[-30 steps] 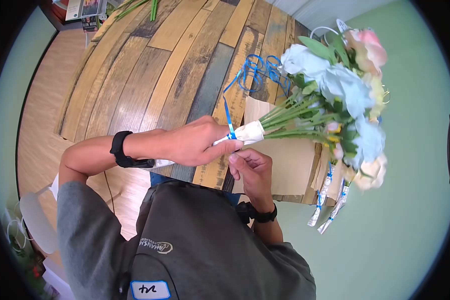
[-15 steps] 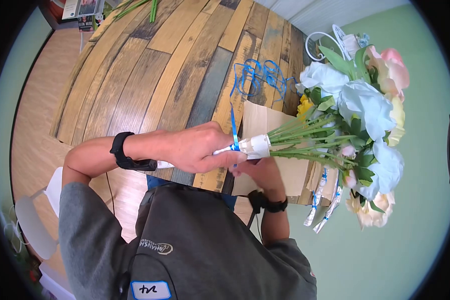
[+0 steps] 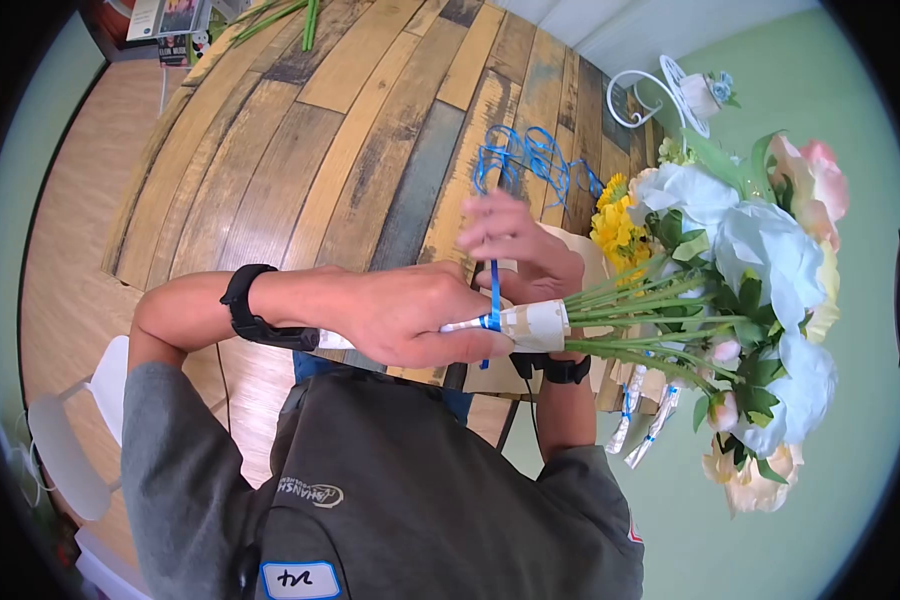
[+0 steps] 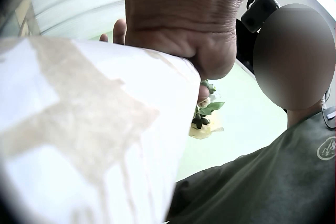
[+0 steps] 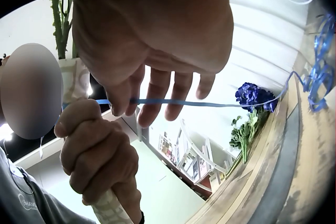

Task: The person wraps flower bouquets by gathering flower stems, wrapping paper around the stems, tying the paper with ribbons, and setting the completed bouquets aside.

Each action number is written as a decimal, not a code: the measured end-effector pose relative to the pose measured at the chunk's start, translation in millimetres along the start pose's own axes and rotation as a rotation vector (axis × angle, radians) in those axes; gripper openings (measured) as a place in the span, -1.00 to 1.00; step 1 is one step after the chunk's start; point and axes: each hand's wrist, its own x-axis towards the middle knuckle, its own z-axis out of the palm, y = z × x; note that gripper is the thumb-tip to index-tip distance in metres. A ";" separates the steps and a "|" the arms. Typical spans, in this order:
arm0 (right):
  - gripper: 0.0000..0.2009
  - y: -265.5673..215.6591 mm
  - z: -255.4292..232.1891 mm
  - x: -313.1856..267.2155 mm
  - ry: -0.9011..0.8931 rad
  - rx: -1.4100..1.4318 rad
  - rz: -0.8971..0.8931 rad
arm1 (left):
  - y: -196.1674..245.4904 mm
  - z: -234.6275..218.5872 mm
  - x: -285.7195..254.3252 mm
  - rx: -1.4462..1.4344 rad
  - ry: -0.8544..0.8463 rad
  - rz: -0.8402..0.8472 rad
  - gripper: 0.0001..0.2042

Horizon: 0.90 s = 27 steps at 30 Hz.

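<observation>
In the head view my left hand [image 3: 415, 315] grips the white-wrapped handle [image 3: 535, 325] of an artificial flower bouquet. Its thin green stems spread rightward to large pale blue blooms [image 3: 765, 250], with pink and cream ones around them. The wrapping fills much of the left wrist view. A blue ribbon [image 3: 495, 285] circles the wrap beside my left thumb. My right hand [image 3: 530, 255], slightly blurred, is raised behind the handle. In the right wrist view its fingers are spread and loosely extended, and the taut ribbon [image 5: 194, 103] runs across them, partly hidden by the thumb.
Loose blue ribbon [image 3: 530, 160] lies tangled on the wooden table [image 3: 350, 130]. Yellow flowers [image 3: 618, 230] and brown paper lie under the bouquet. Two wrapped handles [image 3: 653, 428] jut past the table edge. A white bicycle-shaped stand [image 3: 682, 95] is at the far right corner.
My right hand has moved from below the wrapped handle, under it and up behind it to the ribbon. The bouquet and my left hand have shifted right and a little toward my body.
</observation>
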 end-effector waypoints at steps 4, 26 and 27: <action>-0.78 -5.0 0.8 -20.2 0.056 0.315 0.240 | 4.8 -2.2 1.8 -0.042 0.044 0.039 -0.74; -0.93 -34.3 34.8 -63.2 0.649 0.085 0.501 | 19.5 -12.2 10.7 0.103 0.056 0.005 -0.77; -0.93 -40.4 32.8 -61.1 0.653 0.092 0.496 | 20.4 -13.8 10.4 0.114 0.075 -0.007 -0.79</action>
